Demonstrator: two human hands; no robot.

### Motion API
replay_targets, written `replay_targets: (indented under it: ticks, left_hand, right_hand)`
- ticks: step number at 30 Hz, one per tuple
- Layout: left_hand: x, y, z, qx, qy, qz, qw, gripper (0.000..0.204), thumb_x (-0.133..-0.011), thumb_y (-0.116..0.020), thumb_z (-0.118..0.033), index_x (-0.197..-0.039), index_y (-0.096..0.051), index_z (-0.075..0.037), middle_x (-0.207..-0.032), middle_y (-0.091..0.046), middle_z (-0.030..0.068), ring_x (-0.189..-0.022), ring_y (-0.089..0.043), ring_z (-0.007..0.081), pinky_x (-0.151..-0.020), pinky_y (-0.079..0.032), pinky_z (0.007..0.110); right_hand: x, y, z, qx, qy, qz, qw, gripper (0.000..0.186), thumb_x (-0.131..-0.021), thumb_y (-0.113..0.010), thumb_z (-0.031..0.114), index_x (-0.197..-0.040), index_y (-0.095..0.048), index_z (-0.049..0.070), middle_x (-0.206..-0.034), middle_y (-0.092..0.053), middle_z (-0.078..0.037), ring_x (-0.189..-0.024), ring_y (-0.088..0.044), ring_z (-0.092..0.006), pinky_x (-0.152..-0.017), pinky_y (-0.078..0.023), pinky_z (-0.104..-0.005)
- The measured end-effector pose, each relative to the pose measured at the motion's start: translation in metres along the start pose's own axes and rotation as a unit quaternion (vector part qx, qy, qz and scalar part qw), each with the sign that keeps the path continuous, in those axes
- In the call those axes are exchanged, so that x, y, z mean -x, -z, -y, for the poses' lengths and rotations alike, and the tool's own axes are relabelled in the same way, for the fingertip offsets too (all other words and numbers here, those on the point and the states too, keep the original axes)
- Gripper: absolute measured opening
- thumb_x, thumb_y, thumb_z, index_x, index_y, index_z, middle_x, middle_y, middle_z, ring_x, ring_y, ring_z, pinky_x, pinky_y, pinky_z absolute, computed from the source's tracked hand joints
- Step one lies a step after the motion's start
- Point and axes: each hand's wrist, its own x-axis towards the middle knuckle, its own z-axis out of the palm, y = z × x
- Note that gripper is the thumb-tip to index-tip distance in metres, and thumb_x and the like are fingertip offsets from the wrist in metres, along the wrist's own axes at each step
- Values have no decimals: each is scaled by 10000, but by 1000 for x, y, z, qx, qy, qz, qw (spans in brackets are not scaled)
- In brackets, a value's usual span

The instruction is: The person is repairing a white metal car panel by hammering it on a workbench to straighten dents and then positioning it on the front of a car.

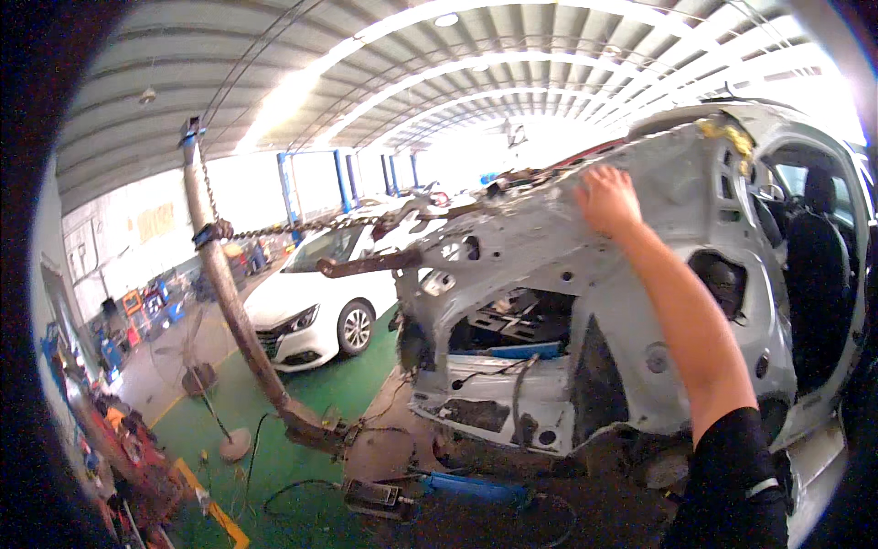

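My right hand (608, 199) rests on the upper edge of a stripped grey car body (640, 274), with its fingers stretched out and nothing visible in them. A bare forearm with a black sleeve reaches it from the lower right. Left of the hand, a rusty metal bar (370, 264) juts out from the front end of the body. A chain (302, 226) runs from this end to a leaning steel post (240, 311). Below, an opening in the panel shows a blue bar (512, 350) and dark parts inside. My left hand is out of view.
A white car (320, 302) stands behind the post. A blue hydraulic cylinder (476, 488) and a pedal-like metal unit (373, 499) with hoses lie low in front. A floor fan (198, 379) and red-and-orange equipment (128, 448) stand at left. The seat (817, 256) shows through the door opening.
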Motion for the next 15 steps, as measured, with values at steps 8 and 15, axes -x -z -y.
replay_targets:
  ticks: [8,15]
  left_hand:
    - [-17,-103,-40,-68,-124,-61,988,549,-1002,-383,-435,-1367,-483,-37,-1374,-511,188,-1268,-467,388,-1098,-350,582]
    - [-134,-140,-13,-163,-148,9,975,625,-954,-485,-533,-1363,-482,-60,-1257,-599,158,-1095,-593,355,-997,-458,497]
  right_hand:
    - [-85,-50,-23,99,56,83,990,437,-991,-388,401,-1167,-640,91,-1186,-640,-155,-1186,-542,-321,-1023,-370,-486]
    - [-145,-126,-103,376,213,132,892,282,-984,-406,200,-1101,-631,75,-1035,-685,-169,-984,-657,-338,-862,-519,-482]
